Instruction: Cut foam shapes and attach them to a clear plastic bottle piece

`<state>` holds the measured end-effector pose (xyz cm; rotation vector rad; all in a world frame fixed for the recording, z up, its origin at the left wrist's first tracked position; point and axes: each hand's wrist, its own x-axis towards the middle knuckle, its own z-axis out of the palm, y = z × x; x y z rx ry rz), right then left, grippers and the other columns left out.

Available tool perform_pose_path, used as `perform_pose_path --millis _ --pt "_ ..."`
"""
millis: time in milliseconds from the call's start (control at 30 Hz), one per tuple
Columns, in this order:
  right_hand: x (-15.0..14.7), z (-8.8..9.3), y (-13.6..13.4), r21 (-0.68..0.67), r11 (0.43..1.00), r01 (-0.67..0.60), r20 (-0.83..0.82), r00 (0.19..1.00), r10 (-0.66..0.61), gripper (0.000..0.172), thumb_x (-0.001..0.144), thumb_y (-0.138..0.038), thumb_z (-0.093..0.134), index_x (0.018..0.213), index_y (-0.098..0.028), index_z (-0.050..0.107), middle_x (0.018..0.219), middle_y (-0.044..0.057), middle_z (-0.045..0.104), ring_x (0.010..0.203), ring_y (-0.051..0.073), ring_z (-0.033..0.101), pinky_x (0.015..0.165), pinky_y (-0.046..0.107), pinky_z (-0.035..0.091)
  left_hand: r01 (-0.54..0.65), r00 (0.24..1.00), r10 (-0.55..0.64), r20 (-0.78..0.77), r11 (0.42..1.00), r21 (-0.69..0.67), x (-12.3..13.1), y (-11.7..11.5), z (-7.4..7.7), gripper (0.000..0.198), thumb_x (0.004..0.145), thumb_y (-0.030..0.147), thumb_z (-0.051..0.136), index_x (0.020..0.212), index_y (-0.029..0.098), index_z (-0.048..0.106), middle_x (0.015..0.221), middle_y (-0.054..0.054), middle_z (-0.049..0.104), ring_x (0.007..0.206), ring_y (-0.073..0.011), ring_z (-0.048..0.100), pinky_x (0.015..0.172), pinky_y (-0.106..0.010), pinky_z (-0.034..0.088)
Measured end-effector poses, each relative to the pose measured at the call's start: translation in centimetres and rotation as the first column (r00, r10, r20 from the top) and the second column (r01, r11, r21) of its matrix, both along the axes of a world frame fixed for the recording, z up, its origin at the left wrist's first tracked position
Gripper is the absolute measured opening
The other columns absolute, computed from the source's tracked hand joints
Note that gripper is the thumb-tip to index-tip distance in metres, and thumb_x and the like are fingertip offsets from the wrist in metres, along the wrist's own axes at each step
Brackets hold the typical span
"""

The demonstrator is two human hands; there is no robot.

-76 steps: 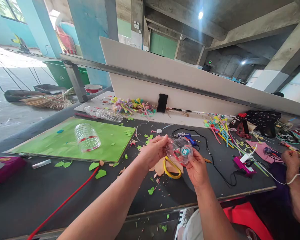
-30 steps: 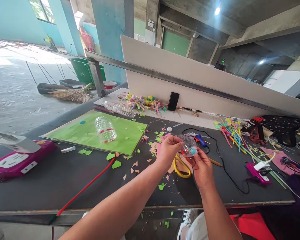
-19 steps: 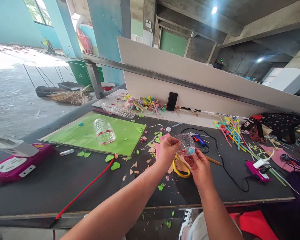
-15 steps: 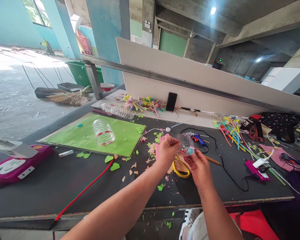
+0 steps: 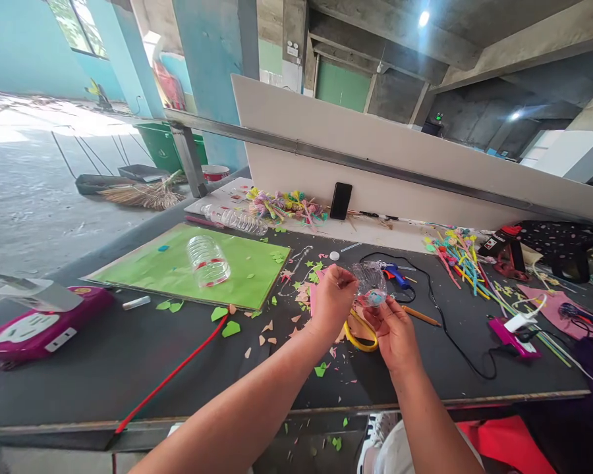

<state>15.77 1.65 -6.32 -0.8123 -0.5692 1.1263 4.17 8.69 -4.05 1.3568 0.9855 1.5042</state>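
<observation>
My right hand [image 5: 393, 329] grips the lower end of a cut piece of clear plastic bottle [image 5: 370, 271], which has a blue and red patch near my fingertips. Just to its left, my left hand [image 5: 333, 296] is closed in a pinch close to the bottle's side; what it pinches is too small to make out. A thin pale strand [image 5: 296, 263] lies loosely curved left of that hand. Below the hands are yellow-handled scissors [image 5: 360, 336], partly hidden. Behind the bottle piece lies a blue glue gun [image 5: 398, 276], with a brown stick [image 5: 421, 316] to the right.
Another clear bottle piece [image 5: 208, 260] rests on a green sheet [image 5: 148, 276] at the left. Paper scraps [image 5: 267, 329] litter the middle. Purple power strips [image 5: 514, 339] sit at both sides, and a black cable crosses the right. A phone [image 5: 340, 201] leans at the back.
The pale strand has shifted and now curves down beside the paper stars. The bottle piece has tilted slightly in my right hand. The view has moved a little.
</observation>
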Motion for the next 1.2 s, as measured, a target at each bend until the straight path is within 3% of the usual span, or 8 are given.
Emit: perform_pose_path --millis 233,500,633,767,900,1200 --pt "-0.2 0.1 -0.1 -0.011 1.0 -0.009 -0.011 1.0 0.009 0.032 0.067 -0.027 0.085 0.096 -0.02 0.072 0.086 0.001 0.076 0.071 0.012 0.071 0.071 0.022 0.059 0.049 0.999 -0.049 0.0 0.998 0.032 -0.2 0.0 0.1 0.01 0.07 0.015 0.062 0.066 0.019 0.054 0.065 0.003 0.056 0.063 -0.0114 0.052 0.062 -0.023 0.041" --pt "0.0 -0.2 0.1 -0.026 1.0 -0.009 -0.056 0.998 0.007 0.031 0.067 -0.025 0.085 0.095 -0.019 0.072 0.084 0.001 0.077 0.072 0.013 0.072 0.07 0.021 0.06 0.089 0.996 -0.091 0.021 0.993 0.074 -0.1 0.6 -1.0 0.004 0.071 0.018 0.063 0.07 0.019 0.059 0.068 0.002 0.058 0.064 -0.0119 0.052 0.062 -0.022 0.041" --pt "0.1 -0.2 0.1 -0.016 1.0 -0.012 -0.056 0.998 0.011 0.031 0.066 -0.025 0.085 0.094 -0.019 0.072 0.086 0.001 0.077 0.073 0.013 0.072 0.07 0.021 0.06 0.133 0.988 -0.118 -0.097 0.976 0.171 -0.5 0.3 -0.9 0.007 0.077 0.017 0.058 0.074 0.02 0.065 0.073 0.0 0.064 0.071 -0.0144 0.056 0.067 -0.023 0.042" --pt "0.2 -0.1 0.0 -0.013 1.0 -0.005 -0.042 0.999 0.004 0.032 0.066 -0.025 0.085 0.095 -0.019 0.072 0.087 0.002 0.078 0.071 0.013 0.072 0.071 0.022 0.059 0.126 0.968 -0.066 -0.241 0.962 0.241 -1.0 0.2 -0.6 0.013 0.081 0.017 0.057 0.082 0.022 0.07 0.08 -0.002 0.069 0.076 -0.0165 0.06 0.073 -0.025 0.043" --pt "0.2 -0.2 0.0 -0.015 1.0 0.026 -0.001 1.0 -0.026 0.033 0.066 -0.027 0.084 0.096 -0.02 0.072 0.087 0.001 0.077 0.072 0.013 0.071 0.072 0.024 0.059 0.135 0.957 -0.046 -0.286 0.944 0.301 -1.1 0.4 -0.4 0.015 0.08 0.015 0.057 0.08 0.023 0.07 0.081 -0.003 0.07 0.08 -0.0177 0.06 0.076 -0.026 0.043" --pt "-0.2 -0.5 -0.1 -0.011 0.999 0.045 0.068 0.997 -0.044 0.037 0.065 -0.032 0.085 0.098 -0.022 0.071 0.09 0.0 0.076 0.073 0.013 0.07 0.072 0.025 0.059 0.106 0.992 -0.1 -0.071 0.99 0.09 -0.5 1.0 -0.8 0.002 0.072 0.02 0.065 0.074 0.02 0.066 0.071 -0.001 0.064 0.068 -0.0147 0.056 0.065 -0.024 0.042"
